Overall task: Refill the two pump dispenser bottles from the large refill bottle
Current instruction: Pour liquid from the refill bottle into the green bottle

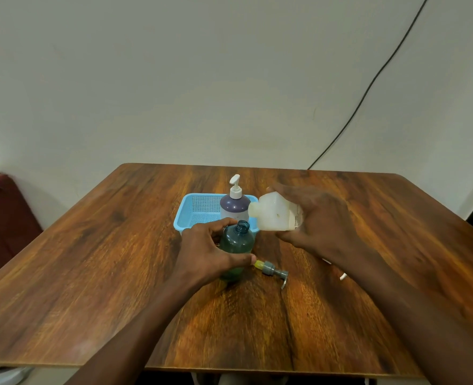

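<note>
A green dispenser bottle [236, 240] stands upright on the table with its neck open, and my left hand [206, 252] is wrapped around its side. My right hand [317, 218] holds the white refill bottle [277, 213] tipped sideways, its mouth pointing left just above and to the right of the green bottle's neck. No liquid stream is visible. The green bottle's grey pump head [274, 270] lies on the table beside it. A purple dispenser bottle [234, 205] with a white pump stands in the blue basket [193, 215] behind.
The wooden table [91, 259] ends close to me at the front edge. A small white object [343, 276] lies partly hidden under my right forearm. A black cable [368, 87] runs down the wall at the back right.
</note>
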Tool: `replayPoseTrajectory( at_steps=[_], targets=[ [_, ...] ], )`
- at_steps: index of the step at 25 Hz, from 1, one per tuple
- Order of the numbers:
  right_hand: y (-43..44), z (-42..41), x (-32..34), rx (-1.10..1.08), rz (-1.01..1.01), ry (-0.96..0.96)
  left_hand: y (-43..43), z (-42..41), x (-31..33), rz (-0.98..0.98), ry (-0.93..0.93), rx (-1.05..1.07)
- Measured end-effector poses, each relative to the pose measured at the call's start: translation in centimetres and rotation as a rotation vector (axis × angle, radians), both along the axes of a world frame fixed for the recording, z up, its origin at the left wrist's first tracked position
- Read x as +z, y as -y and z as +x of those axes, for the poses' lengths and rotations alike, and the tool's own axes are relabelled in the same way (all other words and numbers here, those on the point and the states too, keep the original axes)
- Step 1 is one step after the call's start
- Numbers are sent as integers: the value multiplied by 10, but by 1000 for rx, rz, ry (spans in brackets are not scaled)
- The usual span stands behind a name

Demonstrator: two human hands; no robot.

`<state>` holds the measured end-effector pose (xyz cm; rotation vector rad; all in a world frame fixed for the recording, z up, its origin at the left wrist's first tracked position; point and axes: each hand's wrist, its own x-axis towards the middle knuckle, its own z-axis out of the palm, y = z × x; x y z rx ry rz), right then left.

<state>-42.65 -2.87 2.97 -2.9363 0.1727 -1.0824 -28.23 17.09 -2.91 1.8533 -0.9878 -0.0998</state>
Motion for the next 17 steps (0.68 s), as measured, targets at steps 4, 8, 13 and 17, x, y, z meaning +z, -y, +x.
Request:
replayPoseTrajectory(
  at_steps=[4, 8, 13, 17],
  targets=[
    [11, 3, -16, -93, 221, -54, 8, -3, 0, -11, 5, 11],
    [28, 8, -38, -130, 517, -3, 14, -5, -1, -31, 1, 17],
    [49, 13, -60, -133, 844, 48, 16, -1, -8, -26, -5, 25],
    [52, 12, -64, -119, 866, 59, 18, 3, -14, -23, -16, 40]
  ],
)
